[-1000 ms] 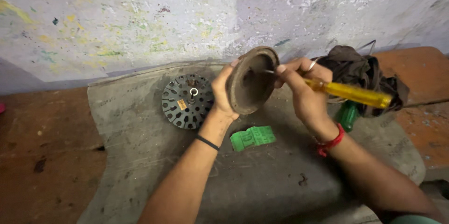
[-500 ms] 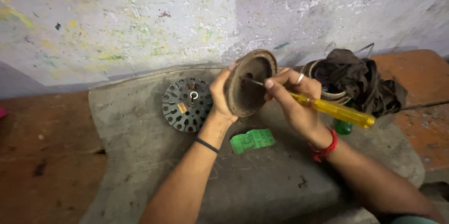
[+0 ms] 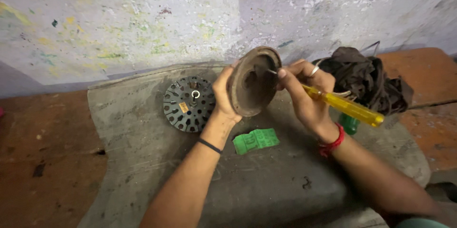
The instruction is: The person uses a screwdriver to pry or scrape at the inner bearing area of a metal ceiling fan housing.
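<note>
My left hand [image 3: 223, 95] grips a round, rusty brown metal cover [image 3: 253, 81] by its edge and holds it upright above a grey stone slab [image 3: 266, 185]. My right hand [image 3: 304, 95] holds a screwdriver with a yellow handle [image 3: 345, 106]; its thin metal tip rests against the inner face of the cover. A dark round motor core with slots [image 3: 189, 103] lies flat on the slab just left of my left hand.
A green folded packet [image 3: 256, 141] lies on the slab below the cover. A heap of dark cloth [image 3: 366, 81] sits at the right, with a green object [image 3: 350, 124] partly hidden under my right wrist. A stained wall [image 3: 143, 13] rises behind; reddish floor surrounds the slab.
The cover and both hands have shifted slightly left and down. The screwdriver tip has stayed against the cover's inner face while its handle swung a little lower.
</note>
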